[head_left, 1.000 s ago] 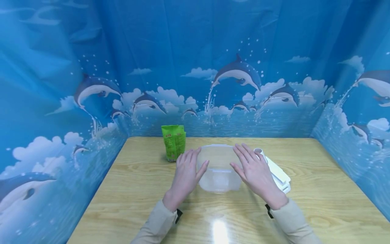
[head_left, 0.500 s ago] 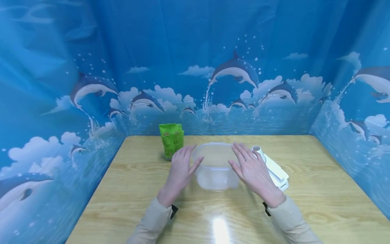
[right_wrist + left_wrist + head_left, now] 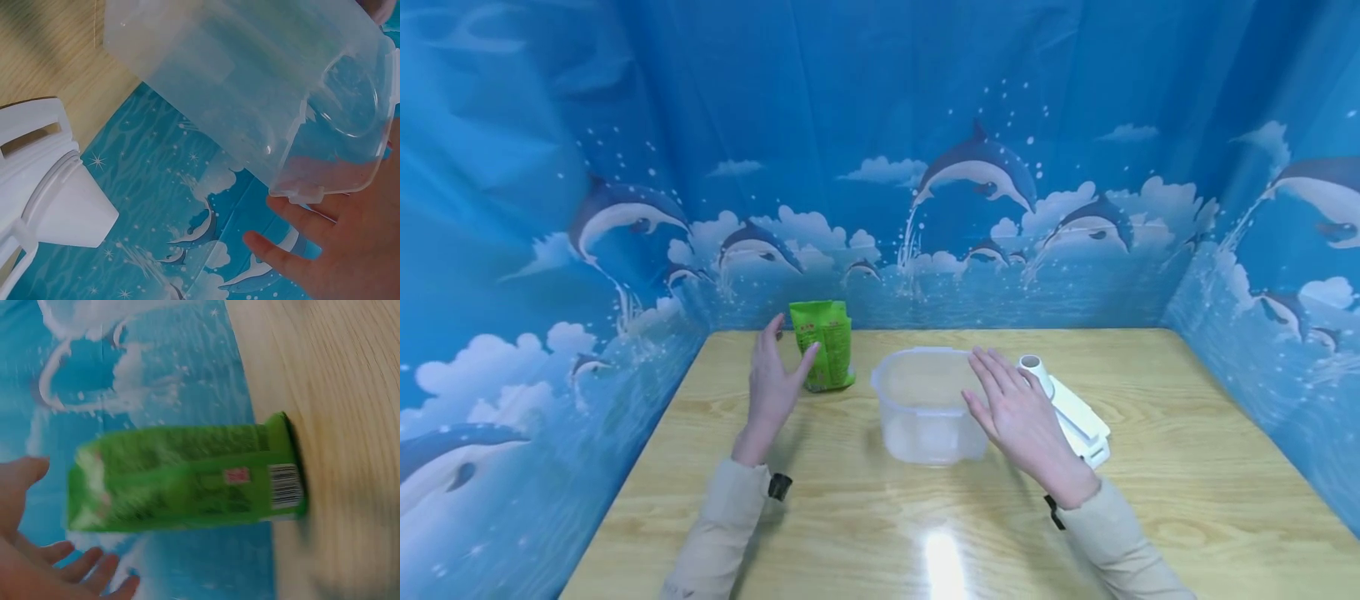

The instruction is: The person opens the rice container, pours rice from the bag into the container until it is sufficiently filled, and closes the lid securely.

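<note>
An upright green bag point(image 3: 827, 348) stands at the back left of the table; printing and a barcode show on it in the left wrist view. Beside it on the left, my left hand point(image 3: 773, 383) is held with thumb and fingers apart, its fingers point(image 3: 100, 572) off the bag. A translucent plastic container point(image 3: 928, 425), uncovered at the top, sits mid-table. Along its right rim lies my right hand point(image 3: 1018, 421), fingers outstretched. In the right wrist view, a fingertip of that hand point(image 3: 337, 244) seems to touch the rim, without curling round it.
A white plastic piece with a round spout point(image 3: 1075, 417) lies right of the container, partly behind my right hand. The wooden table point(image 3: 1195, 467) meets a blue dolphin-print curtain point(image 3: 880, 208) at the back and sides.
My left hand has left the container's left side and moved left to the green bag. My right hand stays by the container's right rim.
</note>
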A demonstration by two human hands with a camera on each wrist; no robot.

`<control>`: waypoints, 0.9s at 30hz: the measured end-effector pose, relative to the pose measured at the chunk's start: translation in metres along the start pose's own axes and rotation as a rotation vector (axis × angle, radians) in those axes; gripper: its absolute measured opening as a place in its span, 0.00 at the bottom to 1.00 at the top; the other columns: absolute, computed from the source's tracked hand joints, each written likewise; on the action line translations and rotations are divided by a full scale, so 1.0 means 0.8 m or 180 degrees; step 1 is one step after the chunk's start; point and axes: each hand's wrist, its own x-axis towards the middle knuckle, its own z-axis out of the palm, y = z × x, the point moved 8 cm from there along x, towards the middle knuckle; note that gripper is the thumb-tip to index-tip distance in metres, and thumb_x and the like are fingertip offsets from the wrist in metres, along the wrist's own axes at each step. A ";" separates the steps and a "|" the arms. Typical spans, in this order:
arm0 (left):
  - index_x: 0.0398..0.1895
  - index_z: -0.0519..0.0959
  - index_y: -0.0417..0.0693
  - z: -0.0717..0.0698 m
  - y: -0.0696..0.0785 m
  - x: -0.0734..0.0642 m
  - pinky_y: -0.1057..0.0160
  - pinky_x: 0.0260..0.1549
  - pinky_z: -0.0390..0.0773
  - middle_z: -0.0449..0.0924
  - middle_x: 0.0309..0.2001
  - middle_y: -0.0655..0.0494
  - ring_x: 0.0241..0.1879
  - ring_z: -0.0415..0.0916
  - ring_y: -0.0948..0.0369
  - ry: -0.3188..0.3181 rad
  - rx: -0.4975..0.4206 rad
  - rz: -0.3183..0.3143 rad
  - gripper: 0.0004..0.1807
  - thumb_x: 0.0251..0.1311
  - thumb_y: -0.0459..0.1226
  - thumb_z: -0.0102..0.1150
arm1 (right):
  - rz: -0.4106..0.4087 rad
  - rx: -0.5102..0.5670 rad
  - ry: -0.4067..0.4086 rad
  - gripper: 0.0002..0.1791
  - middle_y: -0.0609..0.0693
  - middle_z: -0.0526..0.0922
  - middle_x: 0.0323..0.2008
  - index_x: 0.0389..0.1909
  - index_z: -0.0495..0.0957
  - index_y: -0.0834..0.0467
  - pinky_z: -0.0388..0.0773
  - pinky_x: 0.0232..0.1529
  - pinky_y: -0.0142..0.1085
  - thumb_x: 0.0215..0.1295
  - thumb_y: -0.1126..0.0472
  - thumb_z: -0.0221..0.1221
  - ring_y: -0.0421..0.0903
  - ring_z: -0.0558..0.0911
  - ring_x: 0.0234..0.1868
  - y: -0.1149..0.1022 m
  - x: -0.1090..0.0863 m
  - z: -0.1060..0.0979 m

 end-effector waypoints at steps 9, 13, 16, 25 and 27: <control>0.80 0.45 0.36 0.052 -0.077 0.018 0.38 0.71 0.61 0.51 0.77 0.33 0.75 0.53 0.39 -0.0990 -0.0216 -0.0765 0.52 0.67 0.55 0.62 | 0.0048 0.0083 -0.0059 0.33 0.60 0.67 0.73 0.73 0.66 0.64 0.68 0.67 0.59 0.78 0.45 0.48 0.59 0.67 0.73 0.001 0.000 0.001; 0.78 0.49 0.34 0.070 -0.087 0.022 0.40 0.71 0.61 0.59 0.73 0.31 0.72 0.59 0.38 -0.1120 -0.0455 -0.0773 0.50 0.66 0.50 0.65 | 0.0064 0.0115 -0.0091 0.33 0.60 0.67 0.73 0.73 0.65 0.64 0.68 0.67 0.59 0.78 0.46 0.47 0.59 0.66 0.73 0.001 0.000 0.003; 0.77 0.52 0.36 0.077 -0.094 0.023 0.40 0.71 0.61 0.65 0.69 0.32 0.70 0.64 0.39 -0.1164 -0.0465 -0.0888 0.48 0.65 0.49 0.67 | 0.0055 0.0110 -0.0068 0.33 0.60 0.67 0.73 0.73 0.66 0.64 0.68 0.67 0.59 0.79 0.46 0.47 0.59 0.67 0.72 -0.001 0.000 0.005; 0.77 0.53 0.38 0.079 -0.096 0.025 0.41 0.67 0.67 0.69 0.67 0.32 0.67 0.68 0.39 -0.1233 -0.0200 -0.0904 0.48 0.64 0.49 0.67 | -0.0011 0.0035 0.0080 0.31 0.59 0.71 0.71 0.71 0.69 0.63 0.70 0.64 0.59 0.78 0.46 0.48 0.59 0.70 0.71 -0.002 -0.001 0.001; 0.77 0.53 0.39 0.078 -0.095 0.024 0.41 0.67 0.68 0.70 0.67 0.33 0.67 0.68 0.40 -0.1258 -0.0177 -0.0883 0.48 0.64 0.50 0.68 | -0.0025 0.0045 0.0102 0.30 0.59 0.71 0.71 0.71 0.70 0.62 0.70 0.64 0.59 0.77 0.47 0.49 0.59 0.70 0.70 -0.002 -0.001 -0.001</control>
